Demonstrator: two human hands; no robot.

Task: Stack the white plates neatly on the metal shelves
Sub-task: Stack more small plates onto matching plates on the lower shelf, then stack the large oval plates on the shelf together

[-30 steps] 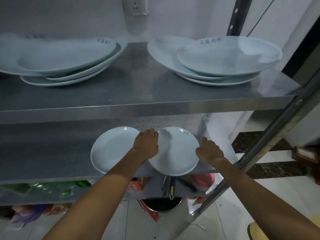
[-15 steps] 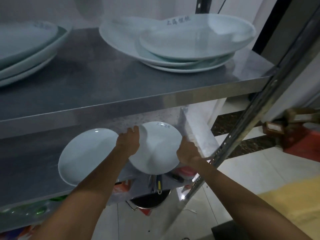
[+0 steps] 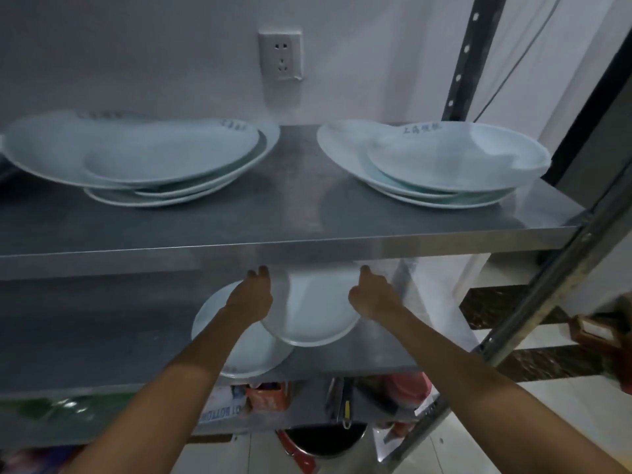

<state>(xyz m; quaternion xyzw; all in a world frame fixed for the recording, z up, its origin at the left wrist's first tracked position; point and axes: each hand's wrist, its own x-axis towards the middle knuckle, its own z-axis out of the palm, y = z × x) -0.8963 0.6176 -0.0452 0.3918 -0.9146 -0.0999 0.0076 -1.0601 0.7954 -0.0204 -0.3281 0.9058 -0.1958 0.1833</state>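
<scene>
Plate (image 3: 309,313) held just above the middle shelf (image 3: 376,352), a hand on each side.

The left hand (image 3: 251,299) and right hand (image 3: 371,295) grip opposite rims of the plate, set well apart. I judge this keeps it steady in the tight gap under the top shelf (image 3: 290,213). Its near left edge overlaps a second plate (image 3: 246,354) lying flat on the same shelf, so the likely aim is to centre it over that one and lower it (thumbs are hidden, so the exact grip is unclear). Two stacks sit on the top shelf, the left stack (image 3: 136,159) and the right stack (image 3: 437,162), both somewhat askew.
</scene>
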